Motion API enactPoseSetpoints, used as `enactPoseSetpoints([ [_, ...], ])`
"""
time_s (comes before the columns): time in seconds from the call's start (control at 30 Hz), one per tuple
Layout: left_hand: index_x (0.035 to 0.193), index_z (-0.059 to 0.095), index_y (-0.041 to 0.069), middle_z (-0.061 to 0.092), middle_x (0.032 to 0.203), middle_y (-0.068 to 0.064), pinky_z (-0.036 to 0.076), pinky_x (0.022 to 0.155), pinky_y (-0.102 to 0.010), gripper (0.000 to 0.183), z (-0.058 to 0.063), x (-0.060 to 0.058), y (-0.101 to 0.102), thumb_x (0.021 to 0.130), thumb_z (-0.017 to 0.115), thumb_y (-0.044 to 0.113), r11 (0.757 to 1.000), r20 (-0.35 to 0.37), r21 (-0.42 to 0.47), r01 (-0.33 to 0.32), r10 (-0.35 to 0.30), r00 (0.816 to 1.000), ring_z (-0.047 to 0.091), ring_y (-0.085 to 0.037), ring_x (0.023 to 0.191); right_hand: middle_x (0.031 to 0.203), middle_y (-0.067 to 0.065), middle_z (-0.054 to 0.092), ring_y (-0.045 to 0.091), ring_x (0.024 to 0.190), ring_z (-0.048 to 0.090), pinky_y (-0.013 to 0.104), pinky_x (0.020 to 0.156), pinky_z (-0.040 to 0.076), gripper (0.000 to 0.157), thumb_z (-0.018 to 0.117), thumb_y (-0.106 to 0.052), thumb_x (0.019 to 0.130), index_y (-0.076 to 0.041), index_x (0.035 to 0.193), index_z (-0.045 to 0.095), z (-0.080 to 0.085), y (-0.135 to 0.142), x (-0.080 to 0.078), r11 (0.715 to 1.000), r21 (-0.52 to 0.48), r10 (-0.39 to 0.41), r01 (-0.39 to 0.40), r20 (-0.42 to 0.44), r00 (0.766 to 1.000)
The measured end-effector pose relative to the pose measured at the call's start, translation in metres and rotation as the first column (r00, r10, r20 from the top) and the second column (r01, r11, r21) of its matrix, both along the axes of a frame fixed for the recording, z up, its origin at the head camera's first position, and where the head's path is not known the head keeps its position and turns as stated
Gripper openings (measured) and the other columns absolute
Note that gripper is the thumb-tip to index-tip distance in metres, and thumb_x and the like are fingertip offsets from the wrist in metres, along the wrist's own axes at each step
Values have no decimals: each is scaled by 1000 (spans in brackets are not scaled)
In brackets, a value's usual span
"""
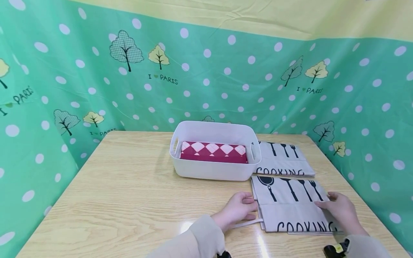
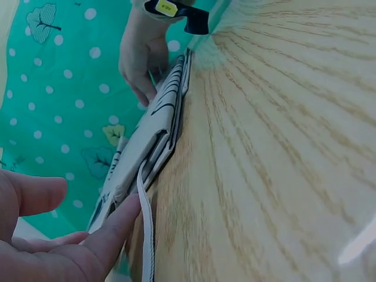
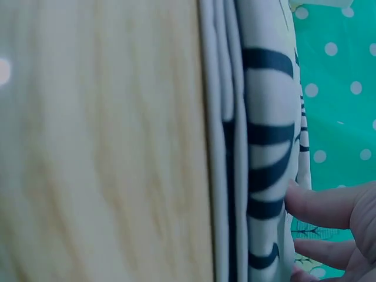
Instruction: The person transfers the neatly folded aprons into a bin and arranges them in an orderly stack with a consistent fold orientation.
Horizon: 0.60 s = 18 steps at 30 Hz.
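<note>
A folded pale apron (image 1: pixel 290 211) printed with dark utensils and the word COOKING lies on the table's near right. My left hand (image 1: pixel 237 209) is at its left edge with fingers loosely bent. In the left wrist view, the index fingertip touches the layered edge beside a thin white strap (image 2: pixel 147 235), the thumb apart from the cloth. My right hand (image 1: pixel 343 211) rests at the apron's right side, thumb on its top face. The right wrist view shows that thumb (image 3: pixel 323 205) against the cloth; the other fingertips are partly hidden.
A second folded apron (image 1: pixel 284 159) with the same print lies just behind. Left of it stands a white plastic basket (image 1: pixel 213 170) containing a folded dark red cloth (image 1: pixel 213 156) with pink diamonds. The wooden table (image 1: pixel 129 186) meets a green dotted curtain (image 1: pixel 206 82).
</note>
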<state>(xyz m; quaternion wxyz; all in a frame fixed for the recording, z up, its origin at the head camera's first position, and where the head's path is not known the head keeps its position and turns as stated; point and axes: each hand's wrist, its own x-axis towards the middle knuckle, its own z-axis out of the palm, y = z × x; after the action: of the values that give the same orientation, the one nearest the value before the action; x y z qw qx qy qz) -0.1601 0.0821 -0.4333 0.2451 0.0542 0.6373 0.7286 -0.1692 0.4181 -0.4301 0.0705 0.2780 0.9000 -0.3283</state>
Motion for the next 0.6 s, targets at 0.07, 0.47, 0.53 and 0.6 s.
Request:
enactPoseSetpoints([
  [0.07,138,41,-14,59,128,-24,62,82,-38,50,-1,1,1,94,60,1,1000,-2,3,5,-5,1000,68,-31,105,142,44,31,55,122,44,62,99,43,85,74,-22,87,20,143,26,0,1,1,1000,-8,11,-11,24,1000],
  [0.47,138,41,-16,61,120,-19,63,78,-39,48,-10,2,2,96,57,-1,999,23,47,-12,11,1000,68,-22,96,144,43,29,57,129,33,68,107,32,85,76,-23,86,18,143,29,1,5,5,999,-36,23,-20,66,998],
  [0.53,138,40,-17,62,118,-19,63,77,-39,49,-11,2,2,95,57,-1,999,23,46,-13,12,1000,68,-21,94,143,43,31,57,128,35,68,107,33,86,78,-23,84,18,143,30,0,6,5,999,-41,22,-19,61,998],
  [0.6,138,40,-18,63,115,-18,63,76,-39,49,-12,2,2,95,58,-1,999,25,48,-16,14,1000,69,-20,92,142,42,33,56,127,38,67,106,35,87,80,-22,82,18,142,30,0,6,5,998,-55,23,-20,55,998],
])
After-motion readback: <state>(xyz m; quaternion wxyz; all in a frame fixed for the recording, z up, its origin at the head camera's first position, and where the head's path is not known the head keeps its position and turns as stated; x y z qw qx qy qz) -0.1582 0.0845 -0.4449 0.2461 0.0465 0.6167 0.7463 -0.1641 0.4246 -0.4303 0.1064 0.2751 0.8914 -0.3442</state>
